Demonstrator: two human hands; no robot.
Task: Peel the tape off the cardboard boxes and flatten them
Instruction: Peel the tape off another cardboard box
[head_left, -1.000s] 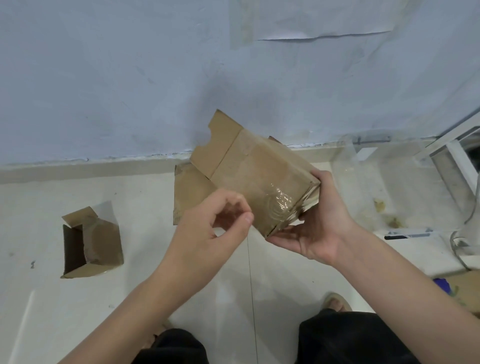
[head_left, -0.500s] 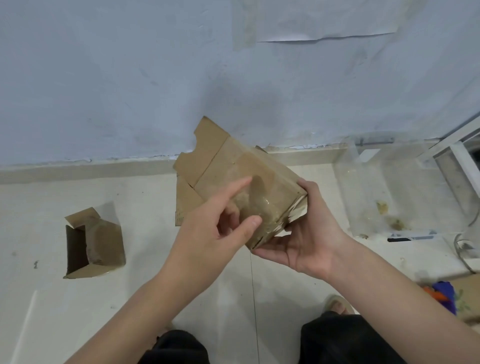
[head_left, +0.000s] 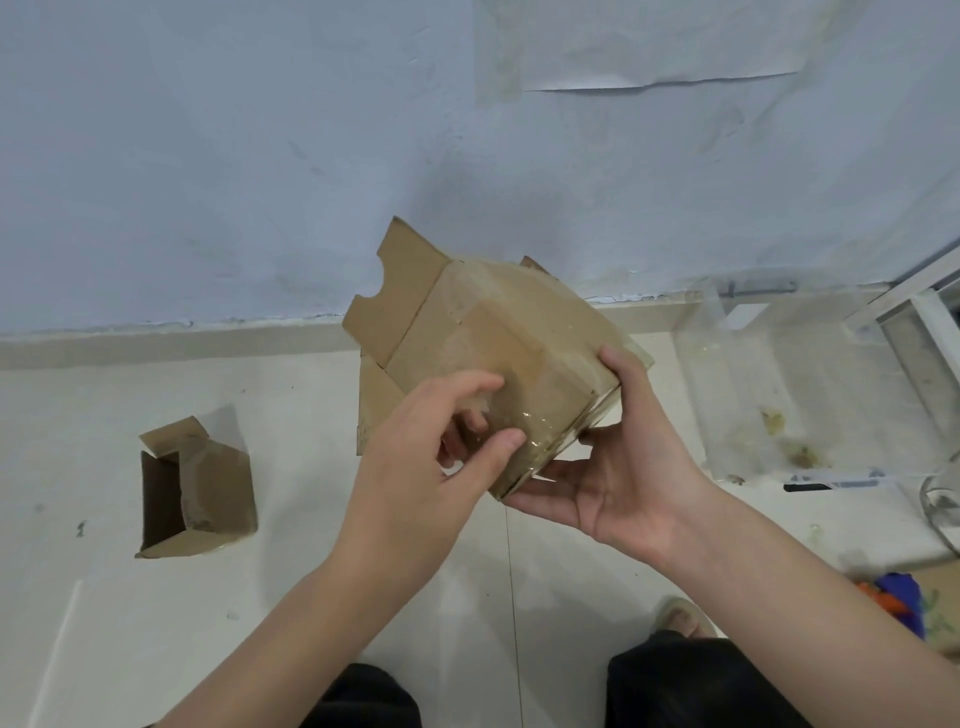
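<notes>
A brown cardboard box (head_left: 524, 353) wrapped in glossy clear tape is held tilted in mid-air at the centre, its open flaps pointing up and left. My right hand (head_left: 618, 467) cradles its lower right end, thumb on top and fingers underneath. My left hand (head_left: 431, 457) touches the taped near face, with the index finger on the tape and the thumb at the lower corner, the other fingers curled. Whether it pinches a tape edge is unclear. A second small box (head_left: 200, 483) lies open on the floor at the left.
A flat cardboard piece (head_left: 375, 410) lies on the pale tiled floor behind the held box, near the blue wall. A clear plastic container (head_left: 748, 379) stands at the right, with cables and coloured items beyond it. My knees and a sandalled foot show at the bottom.
The box has rotated and dropped slightly toward me. My left hand moved from hovering beside it onto the taped face. My right hand kept its hold on the lower end.
</notes>
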